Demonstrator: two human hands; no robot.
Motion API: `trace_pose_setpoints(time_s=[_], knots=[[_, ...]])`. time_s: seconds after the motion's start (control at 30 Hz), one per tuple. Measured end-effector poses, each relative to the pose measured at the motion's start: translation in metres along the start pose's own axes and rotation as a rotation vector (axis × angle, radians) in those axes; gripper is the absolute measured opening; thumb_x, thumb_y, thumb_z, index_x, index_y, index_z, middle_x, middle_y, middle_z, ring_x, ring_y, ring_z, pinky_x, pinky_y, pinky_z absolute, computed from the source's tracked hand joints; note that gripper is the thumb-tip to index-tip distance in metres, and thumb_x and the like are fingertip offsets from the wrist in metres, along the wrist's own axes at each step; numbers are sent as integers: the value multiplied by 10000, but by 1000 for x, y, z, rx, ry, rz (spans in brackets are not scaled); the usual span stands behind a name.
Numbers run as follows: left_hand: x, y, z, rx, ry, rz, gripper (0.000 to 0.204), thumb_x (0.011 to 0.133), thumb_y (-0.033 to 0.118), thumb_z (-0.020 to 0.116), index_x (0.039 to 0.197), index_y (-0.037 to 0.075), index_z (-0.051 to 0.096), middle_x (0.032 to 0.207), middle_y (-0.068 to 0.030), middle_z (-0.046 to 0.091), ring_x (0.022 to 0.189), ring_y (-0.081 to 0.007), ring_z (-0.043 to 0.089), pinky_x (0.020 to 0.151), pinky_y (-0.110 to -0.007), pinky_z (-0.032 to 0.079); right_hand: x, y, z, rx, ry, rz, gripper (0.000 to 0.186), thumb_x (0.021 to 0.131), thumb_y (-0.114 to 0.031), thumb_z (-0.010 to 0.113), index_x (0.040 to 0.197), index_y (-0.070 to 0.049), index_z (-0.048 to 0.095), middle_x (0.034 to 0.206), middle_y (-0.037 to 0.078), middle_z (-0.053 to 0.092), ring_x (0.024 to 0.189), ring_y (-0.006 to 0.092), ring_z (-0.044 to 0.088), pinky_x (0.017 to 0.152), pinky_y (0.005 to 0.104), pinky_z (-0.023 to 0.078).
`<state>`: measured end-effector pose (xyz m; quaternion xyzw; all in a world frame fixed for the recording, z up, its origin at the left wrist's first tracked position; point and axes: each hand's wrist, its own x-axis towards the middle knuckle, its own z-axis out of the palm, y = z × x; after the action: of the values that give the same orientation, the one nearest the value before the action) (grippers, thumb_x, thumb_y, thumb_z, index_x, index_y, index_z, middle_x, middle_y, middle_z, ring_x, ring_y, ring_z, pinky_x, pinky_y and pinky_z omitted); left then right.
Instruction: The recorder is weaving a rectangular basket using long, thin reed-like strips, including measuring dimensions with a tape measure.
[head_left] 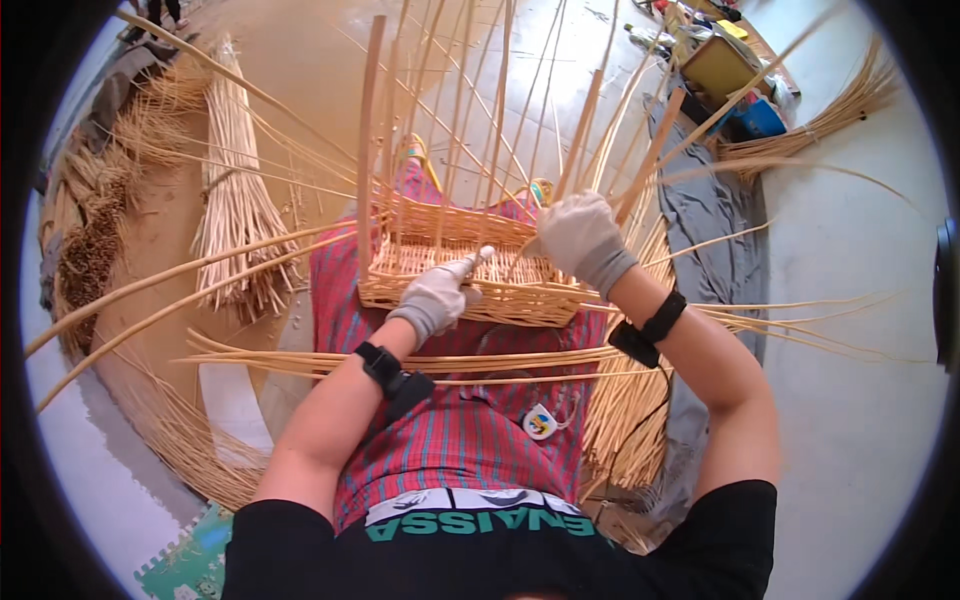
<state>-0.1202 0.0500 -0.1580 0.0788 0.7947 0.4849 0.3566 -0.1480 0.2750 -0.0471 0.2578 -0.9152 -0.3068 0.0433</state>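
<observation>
A rectangular wicker basket [500,303], partly woven, rests across my lap with tall stakes rising from its walls. My left hand [437,297], in a pale glove, grips the basket's near wall, one finger reaching over the inside. At the right end of the basket, my gloved right hand [580,238] is closed in a fist around a willow strand, mostly hidden by the fingers. Flat wooden uprights [371,150] stand at the basket's corners. Long loose strands [190,262] stick out to the left, and others to the right.
Several willow rods [480,364] lie across my red checked apron [440,445]. A pale rod bundle [235,190] stands at left; more rods [630,420] lie by my right side on grey cloth [715,250]. A blue container [757,118] is at far right.
</observation>
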Motion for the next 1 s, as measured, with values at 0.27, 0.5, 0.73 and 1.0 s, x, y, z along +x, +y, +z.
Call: trace_pose_setpoints(time_s=[0.27,0.5,0.73,1.0], knots=[[-1,4,2,20,-9,-12,475,1024,106,603,1489,135,512,766,-113,679,523,-172,634,451,-339,541,11,14,12,198,163,352,324,880,-451,737,840,-130,733,749,50,675,783,246,691,750,467,484],[-5,5,-1,15,8,-3,416,1012,205,674,1380,58,548,735,-126,688,555,-208,669,493,-355,538,-65,-83,-9,1385,94,217,142,960,-266,727,1034,-149,695,885,47,691,762,280,655,739,436,549],[22,8,3,85,-104,-135,546,1042,408,635,1368,-24,562,914,-201,753,663,-224,749,582,-340,613,-125,-110,92,2201,897,1143,152,1074,-140,585,1215,-151,529,978,58,701,790,155,670,598,258,525],[18,-19,34,-143,197,95,384,1037,420,633,1070,43,702,797,-96,753,662,-182,741,616,-327,583,-13,-36,29,1441,451,545,330,986,-72,637,1308,-49,567,1131,176,724,1089,358,701,950,386,548]])
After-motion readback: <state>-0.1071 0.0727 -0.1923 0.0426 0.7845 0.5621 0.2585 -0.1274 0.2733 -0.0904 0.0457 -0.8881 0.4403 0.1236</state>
